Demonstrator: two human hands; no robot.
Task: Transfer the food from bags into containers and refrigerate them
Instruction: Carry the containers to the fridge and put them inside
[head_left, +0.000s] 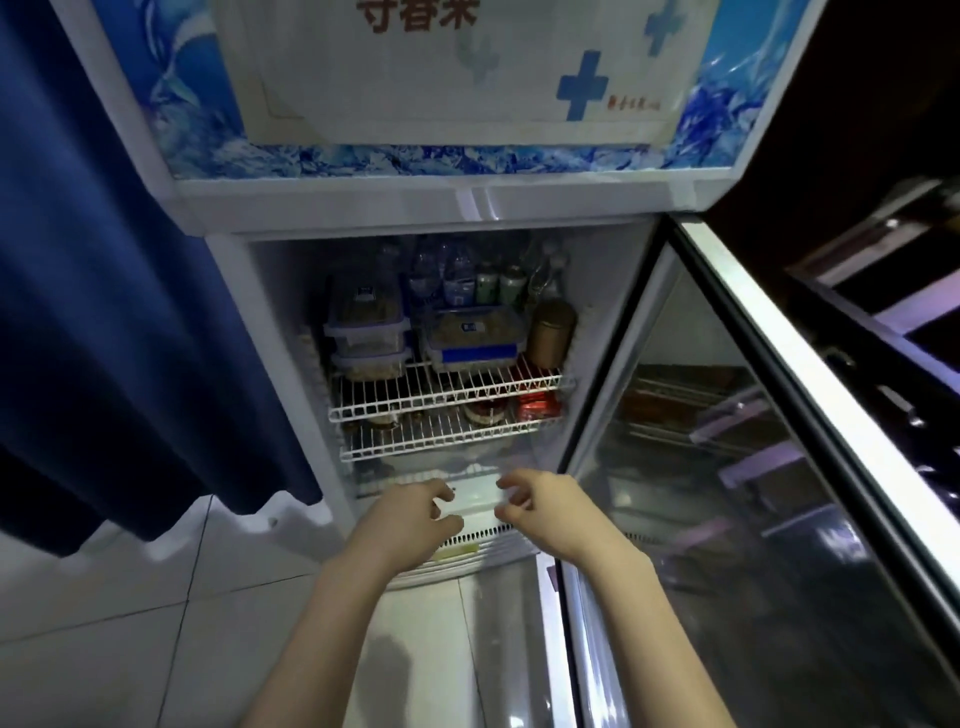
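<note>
Fridge (228, 312) door (779, 467) open, swung to my right. Upper wire shelf (447, 389): two stacked clear containers (366, 338) at its left, filled with brownish food, blue-trimmed lids on. Just beside them to the right, a wider lidded container (474, 335) with a blue label, also filled. All upright.

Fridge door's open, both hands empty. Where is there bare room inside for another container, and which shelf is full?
Top wire shelf is crowded: stacked containers, bottles, gold canister. The shelf below has bare wire left of the red packet. Lowest level, above both hands, looks open but blurred.
</note>
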